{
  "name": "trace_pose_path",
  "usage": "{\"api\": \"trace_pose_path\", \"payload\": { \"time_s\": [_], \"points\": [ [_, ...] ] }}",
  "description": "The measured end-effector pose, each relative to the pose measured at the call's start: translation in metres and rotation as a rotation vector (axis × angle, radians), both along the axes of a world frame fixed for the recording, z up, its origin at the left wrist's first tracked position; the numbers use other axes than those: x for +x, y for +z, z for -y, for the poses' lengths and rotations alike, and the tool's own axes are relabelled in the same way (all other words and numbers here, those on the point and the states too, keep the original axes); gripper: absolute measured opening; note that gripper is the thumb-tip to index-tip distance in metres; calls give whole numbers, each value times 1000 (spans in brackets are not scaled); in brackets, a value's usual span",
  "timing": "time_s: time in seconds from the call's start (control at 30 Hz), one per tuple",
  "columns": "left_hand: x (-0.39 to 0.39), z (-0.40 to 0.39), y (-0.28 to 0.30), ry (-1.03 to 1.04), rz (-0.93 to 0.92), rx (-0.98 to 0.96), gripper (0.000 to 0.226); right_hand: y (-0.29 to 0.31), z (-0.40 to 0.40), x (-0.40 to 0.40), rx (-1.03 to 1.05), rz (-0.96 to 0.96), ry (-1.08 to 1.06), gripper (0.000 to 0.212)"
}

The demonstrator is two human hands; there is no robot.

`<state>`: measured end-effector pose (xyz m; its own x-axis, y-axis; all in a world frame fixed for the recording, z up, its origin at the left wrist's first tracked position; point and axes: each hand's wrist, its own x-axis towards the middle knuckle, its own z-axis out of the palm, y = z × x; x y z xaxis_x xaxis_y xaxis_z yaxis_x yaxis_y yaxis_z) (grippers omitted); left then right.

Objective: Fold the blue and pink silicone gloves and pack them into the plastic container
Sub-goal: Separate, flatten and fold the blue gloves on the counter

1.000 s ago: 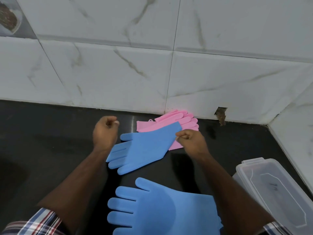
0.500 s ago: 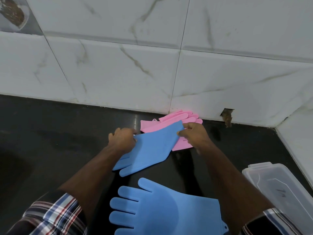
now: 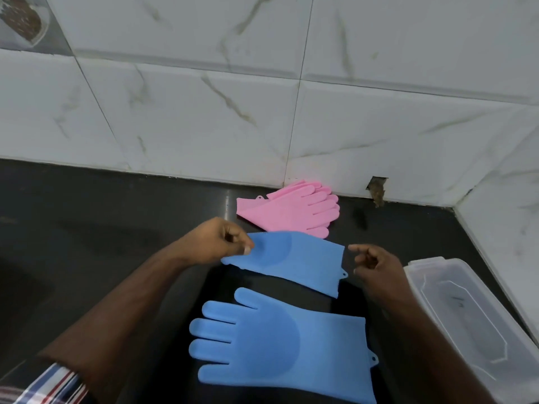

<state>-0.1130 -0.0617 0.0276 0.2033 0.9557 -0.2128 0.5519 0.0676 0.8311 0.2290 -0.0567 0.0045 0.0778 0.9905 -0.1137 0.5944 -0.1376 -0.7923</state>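
Note:
A blue glove (image 3: 294,259) lies across the middle of the dark counter, its fingers hidden or folded under at the left end. My left hand (image 3: 217,243) pinches that left end. My right hand (image 3: 374,265) hovers just off the glove's cuff, fingers loosely curled, holding nothing. A second blue glove (image 3: 280,348) lies flat and spread nearer to me. The pink gloves (image 3: 294,209) sit stacked by the wall. The clear plastic container (image 3: 478,322) with its lid on stands at the right.
A white marble-tiled wall rises behind the black counter (image 3: 102,228) and turns a corner at the right. There is a small hole in the tile (image 3: 377,192) just right of the pink gloves.
The upper blue glove has been pulled off the pink gloves toward me and turned over. My right hand has let go of its cuff; my left hand now pinches its other end.

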Motion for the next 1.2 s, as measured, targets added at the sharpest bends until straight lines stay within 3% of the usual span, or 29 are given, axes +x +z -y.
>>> {"api": "trace_pose_path", "payload": {
  "time_s": [0.13, 0.23, 0.33, 0.43, 0.57, 0.73, 0.83, 0.87, 1.07, 1.2],
  "points": [
    [0, -10, -21, 259, -260, 172, 20, -3, -7, -6, 10, 50, 41, 29],
    [7, -22, -31, 152, -505, 90, 43, -10, -30, -18, 16, 254, 210, 42],
    [25, -28, -34, 12, -608, -25, 50, -19, -51, -30, -82, 466, 347, 59],
    [31, -32, -31, -14, -687, -73, 49, -25, -60, -37, -89, 637, 388, 53],
    [25, -34, -17, -44, -486, -64, 53, -1, -57, -46, 74, 520, 402, 14],
    [23, -34, 15, -238, -352, 37, 84, 74, -32, -61, 361, 345, 532, 12],
    [25, -29, 34, -341, -187, -8, 39, 111, -16, -61, 416, 340, 543, 16],
    [24, -27, 40, -346, -164, -30, 34, 118, -14, -58, 426, 349, 515, 16],
    [-4, -9, 43, -273, -229, -29, 31, 124, 3, -35, 412, 430, 375, 14],
    [-11, 2, 41, -208, -236, 2, 18, 118, 13, -26, 393, 434, 309, 13]
  ]
}}
